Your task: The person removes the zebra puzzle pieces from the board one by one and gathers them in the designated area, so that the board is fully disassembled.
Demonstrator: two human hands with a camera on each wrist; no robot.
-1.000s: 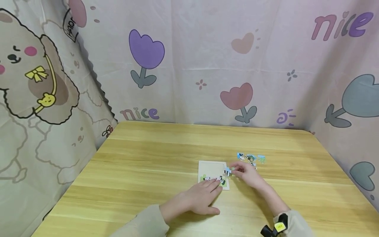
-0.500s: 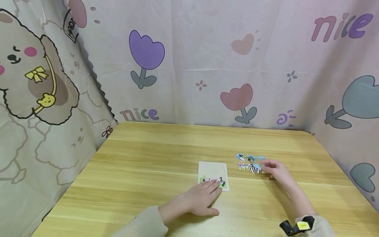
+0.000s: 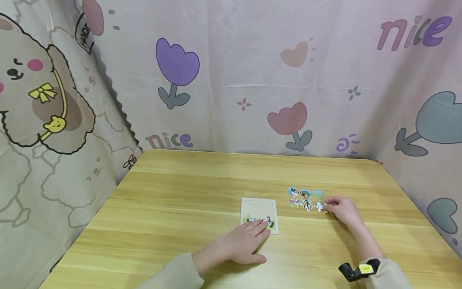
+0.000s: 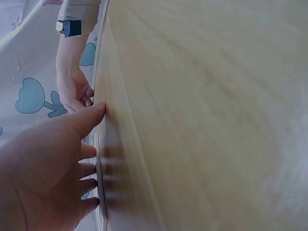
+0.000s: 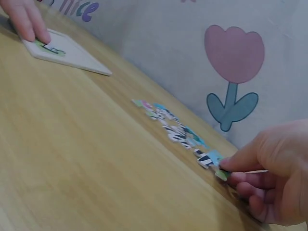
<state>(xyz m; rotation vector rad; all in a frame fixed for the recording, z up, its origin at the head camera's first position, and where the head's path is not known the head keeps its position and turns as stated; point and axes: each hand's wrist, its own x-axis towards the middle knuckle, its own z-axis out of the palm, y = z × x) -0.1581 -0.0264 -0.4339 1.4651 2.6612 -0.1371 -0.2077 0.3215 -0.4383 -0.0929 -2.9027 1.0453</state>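
My left hand (image 3: 245, 243) lies with fingers extended over the near edge of a white puzzle tray (image 3: 275, 208), covering part of the picture strip fitted along its bottom. The left wrist view shows its fingertips (image 4: 88, 185) down on the tray's edge. To the right, my right hand (image 3: 343, 209) pinches a puzzle piece (image 5: 208, 159) printed with black and white stripes, blue and green, thumb on its near corner. That piece sits low at the table, at the right end of a cluster of loose puzzle pieces (image 3: 304, 194) showing animals, blue sky and greenery.
The wooden table (image 3: 180, 184) reaches back to a printed curtain (image 3: 223, 72) with tulips and "nice" lettering. Another curtain (image 3: 68, 132) with a cartoon animal hangs along the left side. A black wrist camera (image 3: 359, 271) sits at my right sleeve.
My right hand has carried the striped piece away from the tray's right edge, rightward to the end of the loose pieces. The left hand has stayed on the tray.
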